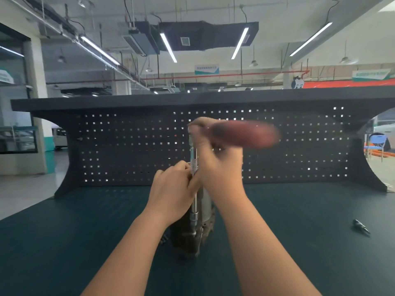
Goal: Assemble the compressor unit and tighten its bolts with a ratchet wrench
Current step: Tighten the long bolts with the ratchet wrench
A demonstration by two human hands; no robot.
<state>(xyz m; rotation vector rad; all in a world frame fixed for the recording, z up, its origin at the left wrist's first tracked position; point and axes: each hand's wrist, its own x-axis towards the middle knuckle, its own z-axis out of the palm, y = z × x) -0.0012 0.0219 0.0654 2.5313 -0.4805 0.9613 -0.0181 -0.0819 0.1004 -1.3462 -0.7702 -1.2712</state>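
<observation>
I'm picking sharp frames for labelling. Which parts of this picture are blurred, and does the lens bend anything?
Head view: the red ratchet handle is smeared by motion, and the right hand on it is soft; the left hand and the extension bar are clearer. The pegboard edges bow from wide-angle distortion.

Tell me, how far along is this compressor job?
Done, it seems: the compressor unit stands upright in one piece on the green mat. In hand: bolt tightening. The right hand grips the blurred red ratchet handle, while the left hand pinches the upright extension bar running down to the unit. Left: cannot tell how many bolts remain; a small dark metal part lies unused at right.
</observation>
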